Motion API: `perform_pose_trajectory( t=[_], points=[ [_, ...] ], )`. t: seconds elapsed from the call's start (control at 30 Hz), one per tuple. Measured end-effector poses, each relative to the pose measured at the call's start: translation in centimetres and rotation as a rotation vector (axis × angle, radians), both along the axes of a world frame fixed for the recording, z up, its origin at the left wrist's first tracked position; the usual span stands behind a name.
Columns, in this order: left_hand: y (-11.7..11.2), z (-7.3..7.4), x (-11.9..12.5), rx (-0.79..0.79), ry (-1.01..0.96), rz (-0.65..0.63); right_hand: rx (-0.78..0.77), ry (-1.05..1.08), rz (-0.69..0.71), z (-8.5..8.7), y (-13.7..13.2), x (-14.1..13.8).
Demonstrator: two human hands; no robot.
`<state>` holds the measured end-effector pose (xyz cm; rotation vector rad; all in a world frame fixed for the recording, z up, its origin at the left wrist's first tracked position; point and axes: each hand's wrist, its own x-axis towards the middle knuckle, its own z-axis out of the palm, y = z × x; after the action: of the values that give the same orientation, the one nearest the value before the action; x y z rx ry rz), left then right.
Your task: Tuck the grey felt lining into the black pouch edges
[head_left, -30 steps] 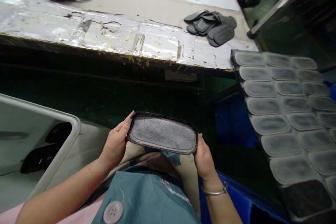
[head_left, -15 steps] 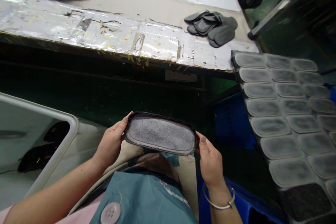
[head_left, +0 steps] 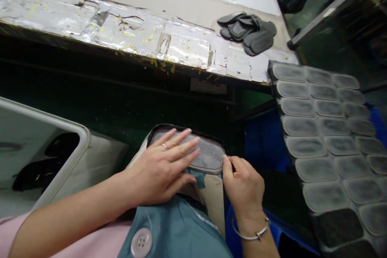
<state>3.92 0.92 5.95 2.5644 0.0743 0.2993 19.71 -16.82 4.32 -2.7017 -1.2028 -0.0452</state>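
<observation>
A shallow oval panel with a dark raised rim and a grey fuzzy inner face (head_left: 208, 154) rests over my lap. My left hand (head_left: 167, 165) lies flat across its left half, fingers spread and a ring on one of them, so that part is hidden. At the panel's right end my right hand (head_left: 242, 181) pinches the rim between thumb and fingers. Beneath the panel is my blue-green apron (head_left: 178, 229), with a large button near the bottom.
A worktable (head_left: 187, 48) with a taped, worn edge runs across the front. Dark oval pieces (head_left: 256, 34) are piled on it. To the right stands a board of grey oval pads (head_left: 320, 147). At left is a white bin (head_left: 102, 149) with black items inside; blue crates (head_left: 263, 141) are low at right.
My left hand has left the panel's left edge and now lies flat over its inner face. My right hand still holds the right end. The view has shifted slightly.
</observation>
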Motion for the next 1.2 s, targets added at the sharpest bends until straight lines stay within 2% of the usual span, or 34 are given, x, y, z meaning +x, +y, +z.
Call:
perform_pose_trajectory(
  t=[0.07,0.13,0.3,0.43,0.5,0.63,0.7,0.77,0.87,1.07,1.2],
  points=[
    [-0.8,0.5,1.7,0.039,0.125,-0.175,-0.061,-0.099,0.025,0.1,0.2,-0.1],
    [-1.5,0.2,3.0,0.059,0.201,-0.234,-0.100,-0.160,0.044,0.2,0.3,-0.3],
    [-3.1,-1.6,3.6,0.165,0.197,-0.198,-0.167,-0.291,0.079,0.1,0.8,-0.9],
    [-3.9,-2.0,3.5,0.250,0.185,-0.172,-0.199,-0.302,0.143,0.2,0.9,-0.7],
    [-4.0,-1.9,3.5,0.260,0.175,-0.162,-0.168,-0.191,0.140,0.3,0.5,0.0],
    [-4.2,-1.9,3.5,0.237,0.151,-0.160,-0.049,0.333,0.037,0.7,-1.2,2.0],
    [-4.2,-2.0,3.4,0.226,0.149,-0.160,-0.059,0.482,-0.016,0.9,-1.5,2.7],
    [-4.3,-2.0,3.4,0.227,0.148,-0.159,-0.092,0.511,-0.016,0.9,-1.4,3.2],
    [-4.3,-2.0,3.5,0.241,0.140,-0.159,-0.135,0.540,0.056,0.5,-0.7,3.6],
    [-4.3,-1.9,3.7,0.273,0.135,-0.158,-0.025,0.902,0.099,-0.7,-0.5,5.1],
    [-4.5,-1.9,3.9,0.251,0.139,-0.156,-0.025,0.853,0.118,-1.1,-0.7,5.7]
  ],
)
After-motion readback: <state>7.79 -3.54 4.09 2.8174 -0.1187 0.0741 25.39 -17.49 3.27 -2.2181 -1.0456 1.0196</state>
